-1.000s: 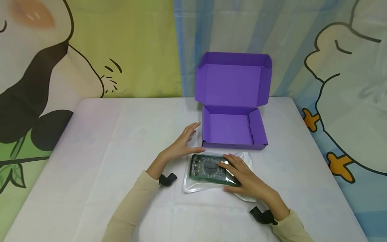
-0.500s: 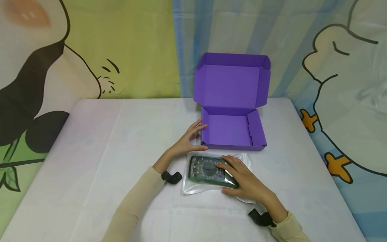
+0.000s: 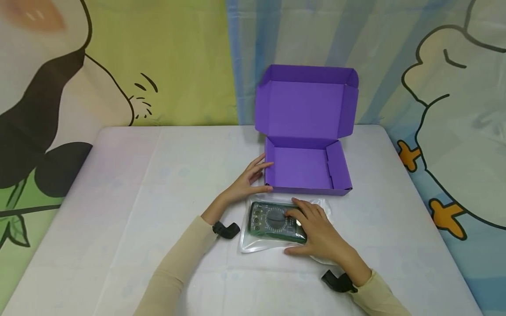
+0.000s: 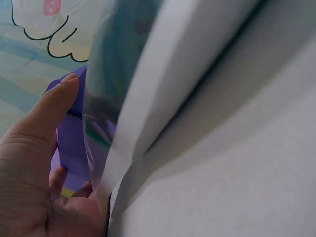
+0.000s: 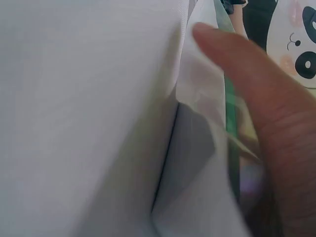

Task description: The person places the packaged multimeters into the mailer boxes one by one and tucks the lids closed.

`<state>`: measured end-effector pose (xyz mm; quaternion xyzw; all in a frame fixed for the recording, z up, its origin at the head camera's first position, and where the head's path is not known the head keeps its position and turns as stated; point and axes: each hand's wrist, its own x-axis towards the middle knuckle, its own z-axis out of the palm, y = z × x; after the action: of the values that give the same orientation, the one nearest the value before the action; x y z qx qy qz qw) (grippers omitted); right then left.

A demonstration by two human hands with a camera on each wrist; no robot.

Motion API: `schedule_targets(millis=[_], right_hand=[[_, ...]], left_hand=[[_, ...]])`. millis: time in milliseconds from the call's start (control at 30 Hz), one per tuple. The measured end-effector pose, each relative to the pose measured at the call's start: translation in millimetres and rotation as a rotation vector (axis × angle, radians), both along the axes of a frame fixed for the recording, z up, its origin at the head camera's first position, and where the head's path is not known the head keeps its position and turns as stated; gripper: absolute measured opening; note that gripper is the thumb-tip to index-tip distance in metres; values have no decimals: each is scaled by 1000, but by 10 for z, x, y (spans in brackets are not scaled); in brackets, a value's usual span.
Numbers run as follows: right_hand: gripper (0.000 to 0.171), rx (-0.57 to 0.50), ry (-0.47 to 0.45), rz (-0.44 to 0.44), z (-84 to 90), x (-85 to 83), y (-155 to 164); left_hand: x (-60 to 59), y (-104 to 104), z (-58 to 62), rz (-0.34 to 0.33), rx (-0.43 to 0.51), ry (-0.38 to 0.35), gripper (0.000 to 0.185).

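Your left hand point(image 3: 248, 182) rests at the near-left corner of the open purple cardboard box point(image 3: 307, 169), fingers straight and spread along its left wall, thumb stretched across the foot of its front wall; it clasps nothing. The cream sleeve of that arm runs back toward the near edge of the white-covered table point(image 3: 130, 193), a black wrist mount point(image 3: 226, 229) at the cuff. Just right of that mount, and just near of the box, lies the dark green multimeter point(image 3: 272, 221) sealed in a clear plastic bag point(image 3: 253, 243). The meter lies flat, long side left to right, round dial at its middle and a column of small jacks at its left end; the bag's glossy margin spreads beyond it on the near and right sides. Your right hand point(image 3: 316, 232) lies palm down over the meter's right half, fingers bent over the bag and thumb tucked against the near edge, grasping the bagged meter. The box's lid point(image 3: 306, 107) stands upright at the far side, before a cartoon backdrop.
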<state>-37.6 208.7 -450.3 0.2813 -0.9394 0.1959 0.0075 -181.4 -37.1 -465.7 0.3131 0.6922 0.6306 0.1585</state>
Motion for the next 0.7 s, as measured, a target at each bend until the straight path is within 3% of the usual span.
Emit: schedule_targets(millis=[133,367,700], right_hand=[[79,-15,17,-6,12,-33,-68],[107,2,-45,-1,13,-69,-100],[95,-22,-1,-16,16,-93,-116]], left_hand=[[-16,18,-108,2,5,0,73],[-75,-2,-240,8,-5,-8,74],[-98,-15,-232,-8,-5,-1,74]])
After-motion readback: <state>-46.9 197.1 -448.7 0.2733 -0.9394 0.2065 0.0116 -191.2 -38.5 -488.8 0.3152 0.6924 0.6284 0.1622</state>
